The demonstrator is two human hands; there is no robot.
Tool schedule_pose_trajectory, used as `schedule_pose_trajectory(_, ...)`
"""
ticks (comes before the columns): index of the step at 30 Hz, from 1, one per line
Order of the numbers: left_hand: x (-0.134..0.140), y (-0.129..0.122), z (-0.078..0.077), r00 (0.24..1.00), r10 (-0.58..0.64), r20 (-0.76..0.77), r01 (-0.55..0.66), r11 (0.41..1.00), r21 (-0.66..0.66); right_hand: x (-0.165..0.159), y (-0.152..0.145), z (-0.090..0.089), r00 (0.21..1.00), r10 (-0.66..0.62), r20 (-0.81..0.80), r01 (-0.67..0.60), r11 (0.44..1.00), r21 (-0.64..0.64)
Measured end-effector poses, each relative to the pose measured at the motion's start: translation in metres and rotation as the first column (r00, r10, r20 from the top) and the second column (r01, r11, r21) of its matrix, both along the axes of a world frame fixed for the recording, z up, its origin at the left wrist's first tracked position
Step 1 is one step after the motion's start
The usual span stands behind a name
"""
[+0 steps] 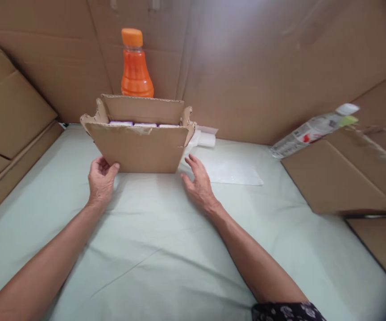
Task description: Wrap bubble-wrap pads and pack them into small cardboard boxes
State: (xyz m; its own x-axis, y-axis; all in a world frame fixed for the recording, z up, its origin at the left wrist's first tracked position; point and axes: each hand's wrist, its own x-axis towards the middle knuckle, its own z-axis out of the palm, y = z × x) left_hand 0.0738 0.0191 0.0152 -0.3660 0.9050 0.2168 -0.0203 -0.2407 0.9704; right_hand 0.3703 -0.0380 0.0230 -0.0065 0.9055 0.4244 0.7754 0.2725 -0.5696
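Left of centre in the frame, the open box [135,149] stands with its lower-left corner pinched in the left hand [101,182], seemingly for steadiness, the right hand [199,183] loosely spread just beside its lower-right corner.

A dark sleeve [284,311] with a pale floral print (only its end shows) meets the bare right forearm [251,254].

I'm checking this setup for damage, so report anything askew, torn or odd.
The open cardboard box looks damaged: its upper edges are ragged, with a scuffed patch on the front rim. The clear bottle at right slants sharply, unlike the near-upright orange bottle, though view distortion may exaggerate that. No spill shows.
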Motion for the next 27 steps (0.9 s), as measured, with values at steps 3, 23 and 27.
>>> schedule_pose_trajectory(3,0.001,0.003,0.000,1.000,0.016,-0.024,-0.016,1.000,0.009,0.032,-0.022,0.012,0.956,-0.143,0.257,0.160,0.986,-0.049)
schedule_pose_trajectory(23,-0.006,-0.174,0.058,0.628,-0.224,-0.746,0.390,0.919,0.053,-0.037,-0.134,0.087,0.987,0.160,-0.020,-0.161,0.986,-0.046)
schedule_pose_trajectory(27,0.013,-0.173,0.044,0.354,-0.270,-0.895,0.593,0.805,-0.008,-0.062,-0.144,0.059,0.876,0.419,0.239,-0.393,0.907,-0.151)
